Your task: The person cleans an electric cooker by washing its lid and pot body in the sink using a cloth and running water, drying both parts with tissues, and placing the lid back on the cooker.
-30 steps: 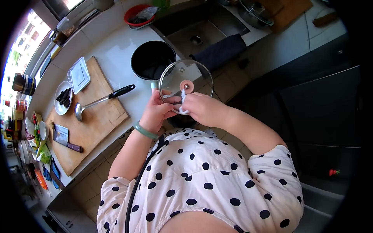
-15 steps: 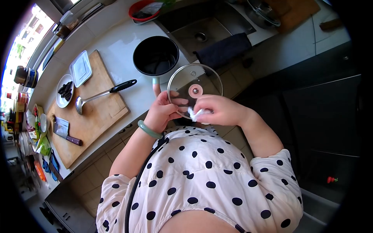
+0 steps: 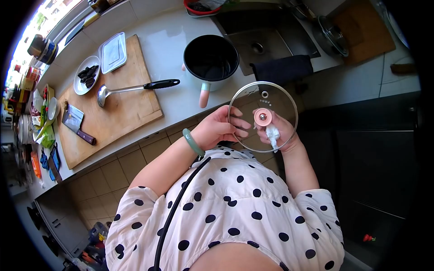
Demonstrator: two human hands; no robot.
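A round glass lid [image 3: 246, 97] with a metal rim and a pink knob is held in front of my body. My left hand [image 3: 221, 126] pinches the lid's left edge, thumb on top and fingers showing through the glass. Beneath the glass is my right hand [image 3: 282, 131], its fingers around a crumpled white cloth or tissue [image 3: 272, 134] close to the knob; whether it also bears the lid's weight is unclear. Just beyond the lid, a dark-lined pot [image 3: 211, 58] with a pink and green handle stands on the counter.
On the cutting board [image 3: 122, 122] lie a ladle [image 3: 131, 89], a cleaver [image 3: 77, 123], a plate of dark food [image 3: 88, 76] and a plastic box lid [image 3: 113, 53]. Behind the pot is a sink [image 3: 257, 38] with a dark towel [image 3: 282, 70] over its edge. Bottles line the left side.
The lid has moved right, away from the pot. My right hand has gone from above the lid's near edge to beneath the glass, with the white cloth. The view has shifted too.
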